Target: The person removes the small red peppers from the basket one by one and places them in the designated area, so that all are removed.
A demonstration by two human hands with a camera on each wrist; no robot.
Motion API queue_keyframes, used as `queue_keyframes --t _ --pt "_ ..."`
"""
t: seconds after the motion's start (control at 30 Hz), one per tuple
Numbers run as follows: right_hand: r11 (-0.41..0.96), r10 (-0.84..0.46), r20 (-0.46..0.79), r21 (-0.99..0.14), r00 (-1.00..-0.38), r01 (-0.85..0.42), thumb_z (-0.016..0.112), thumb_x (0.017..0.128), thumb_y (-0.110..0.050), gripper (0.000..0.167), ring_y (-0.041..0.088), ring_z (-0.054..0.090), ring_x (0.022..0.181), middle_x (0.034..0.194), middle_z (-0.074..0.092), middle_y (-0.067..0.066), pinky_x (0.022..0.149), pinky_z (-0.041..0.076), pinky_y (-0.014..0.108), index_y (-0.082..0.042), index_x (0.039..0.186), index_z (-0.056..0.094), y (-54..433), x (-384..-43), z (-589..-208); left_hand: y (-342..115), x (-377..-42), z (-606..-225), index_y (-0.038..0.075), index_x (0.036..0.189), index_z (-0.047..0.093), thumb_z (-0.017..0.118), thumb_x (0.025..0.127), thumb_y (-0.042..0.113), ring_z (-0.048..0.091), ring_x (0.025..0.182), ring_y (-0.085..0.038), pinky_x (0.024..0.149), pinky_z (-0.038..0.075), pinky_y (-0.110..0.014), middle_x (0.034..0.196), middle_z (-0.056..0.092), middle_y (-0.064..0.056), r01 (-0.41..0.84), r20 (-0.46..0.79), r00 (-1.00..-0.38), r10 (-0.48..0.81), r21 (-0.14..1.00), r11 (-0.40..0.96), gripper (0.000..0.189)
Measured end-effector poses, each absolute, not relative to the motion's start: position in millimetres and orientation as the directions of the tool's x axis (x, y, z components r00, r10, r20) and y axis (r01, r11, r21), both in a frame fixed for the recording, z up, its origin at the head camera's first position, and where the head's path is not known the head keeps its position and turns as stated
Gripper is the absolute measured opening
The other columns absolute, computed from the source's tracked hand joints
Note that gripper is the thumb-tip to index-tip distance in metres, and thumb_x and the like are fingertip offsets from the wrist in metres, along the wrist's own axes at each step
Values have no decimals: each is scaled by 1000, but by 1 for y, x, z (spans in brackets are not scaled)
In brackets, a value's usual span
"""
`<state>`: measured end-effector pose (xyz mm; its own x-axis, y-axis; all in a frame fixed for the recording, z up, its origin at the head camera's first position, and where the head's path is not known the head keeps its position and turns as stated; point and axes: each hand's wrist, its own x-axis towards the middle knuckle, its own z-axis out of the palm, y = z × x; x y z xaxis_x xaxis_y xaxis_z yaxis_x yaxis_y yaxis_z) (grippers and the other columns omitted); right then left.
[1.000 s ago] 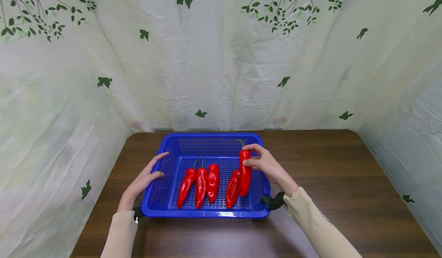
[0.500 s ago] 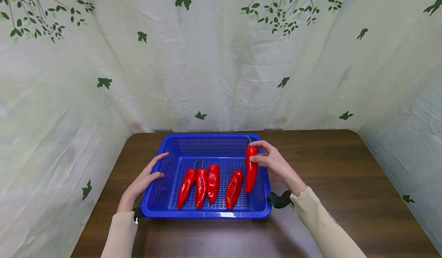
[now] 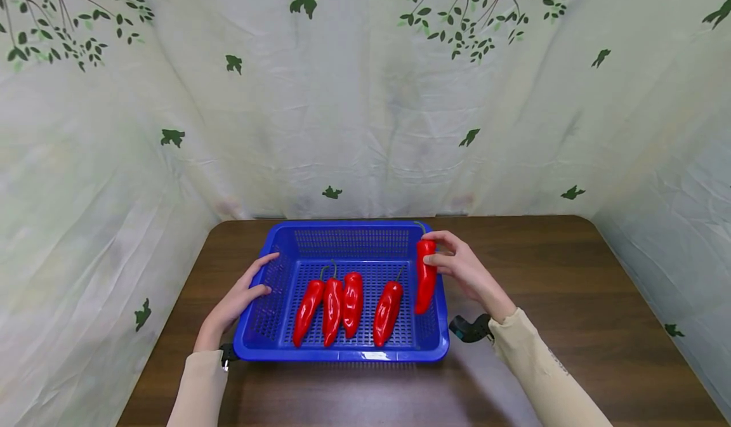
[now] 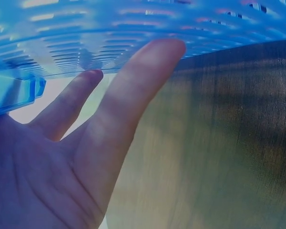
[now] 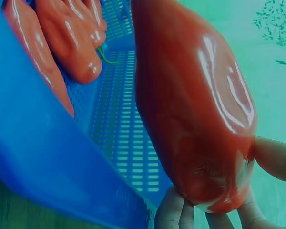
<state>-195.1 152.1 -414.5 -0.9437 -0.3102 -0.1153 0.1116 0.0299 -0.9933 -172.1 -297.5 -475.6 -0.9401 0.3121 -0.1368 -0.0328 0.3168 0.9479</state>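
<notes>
In the head view my right hand [image 3: 461,263] pinches a long glossy red pepper [image 3: 425,284] near its stem end. The pepper hangs tip down and overlaps the right wall of the blue basket [image 3: 342,354]. Up close in the right wrist view, thumb and fingertips press the thick end of the pepper [image 5: 195,105]. My left hand [image 3: 231,303] rests at the basket's left rim, thumb and a finger extended and spread; its other fingers are hidden. In the left wrist view the thumb [image 4: 133,90] lies against the slotted basket wall [image 4: 219,28].
Inside the basket, three red peppers [image 3: 333,306] lie side by side left of centre, and another red pepper [image 3: 388,313] lies right of them. The basket stands on a brown wooden table [image 3: 542,275], with a leaf-printed curtain [image 3: 365,97] behind.
My right hand has carried the pepper rightward and slightly back, from beside the lone pepper to the basket's right wall. The left hand and basket have stayed put.
</notes>
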Motion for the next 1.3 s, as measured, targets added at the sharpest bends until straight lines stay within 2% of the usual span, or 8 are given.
queue_keyframes --t 0.27,0.7,1.0,1.3 --pt "9 -308 -96 -995 -947 98 58 90 -4 46 21 61 95 128 48 22 84 52 36 3 133 43 160 -196 -418 -297 -172 -473 18 151 24 46 94 3 30 127 -50 92 41 -54 153 11 -24 -5 -108 -942 319 952 307 62" --pt "4 -283 -73 -997 -956 75 55 92 -5 46 21 60 96 128 44 25 83 52 35 6 134 39 179 -198 -423 -298 -172 -475 18 150 25 46 95 2 35 123 -49 86 46 -46 153 14 -24 16 -94 -943 318 945 326 62" --pt "-10 -254 -95 -995 -963 101 54 92 -5 46 20 59 96 129 44 23 83 52 35 6 134 39 188 -199 -427 -298 -172 -476 18 150 26 46 94 3 33 125 -49 88 44 -47 153 14 -24 31 -90 -946 311 931 364 61" --pt "-31 -229 -104 -993 -968 114 51 92 -3 45 21 56 98 124 47 15 80 53 33 5 134 39 199 -200 -432 -299 -174 -480 20 151 26 46 94 4 31 127 -50 91 43 -55 154 13 -22 25 -94 -947 309 932 362 62"
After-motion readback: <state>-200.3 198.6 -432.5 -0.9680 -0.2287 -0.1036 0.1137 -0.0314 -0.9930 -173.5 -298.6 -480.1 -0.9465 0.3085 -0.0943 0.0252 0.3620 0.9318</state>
